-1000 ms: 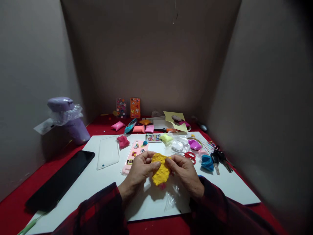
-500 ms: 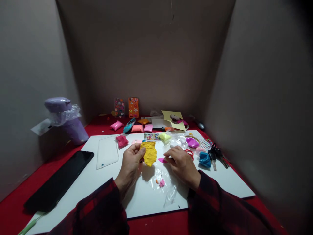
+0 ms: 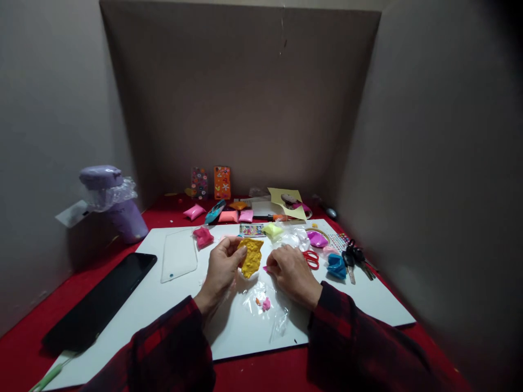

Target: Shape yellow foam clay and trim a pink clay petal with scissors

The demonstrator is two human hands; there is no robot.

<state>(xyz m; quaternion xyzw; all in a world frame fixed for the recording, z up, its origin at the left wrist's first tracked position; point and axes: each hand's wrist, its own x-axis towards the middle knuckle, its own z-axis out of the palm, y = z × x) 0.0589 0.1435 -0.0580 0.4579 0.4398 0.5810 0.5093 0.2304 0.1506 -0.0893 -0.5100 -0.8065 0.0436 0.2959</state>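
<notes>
My left hand (image 3: 223,272) pinches a flattened, bumpy piece of yellow modelling clay (image 3: 250,258) between thumb and fingers, raised over the white board (image 3: 229,340). To its right, my right hand (image 3: 292,275) is closed low at the board. A slim pink pointed piece (image 3: 266,269) pokes out at its fingertips; the rest of it is hidden by the hand. Below and between the hands, a clear plastic wrapper (image 3: 280,318) lies flat. Small bits of pink clay (image 3: 266,304) and orange clay (image 3: 257,301) are by it.
Red scissors (image 3: 312,259), a blue clay packet (image 3: 336,267) and keys (image 3: 350,267) are right of my right hand. A clear phone case (image 3: 180,256) and a black phone (image 3: 102,299) lie left. Several clay packets, including a yellow-green one (image 3: 273,231), sit behind. A purple bottle (image 3: 126,218) stands far left.
My right hand's fingers have closed around the pink pointed piece, and less of it shows. The yellow clay has turned slightly in my left hand. The view has tilted up a little.
</notes>
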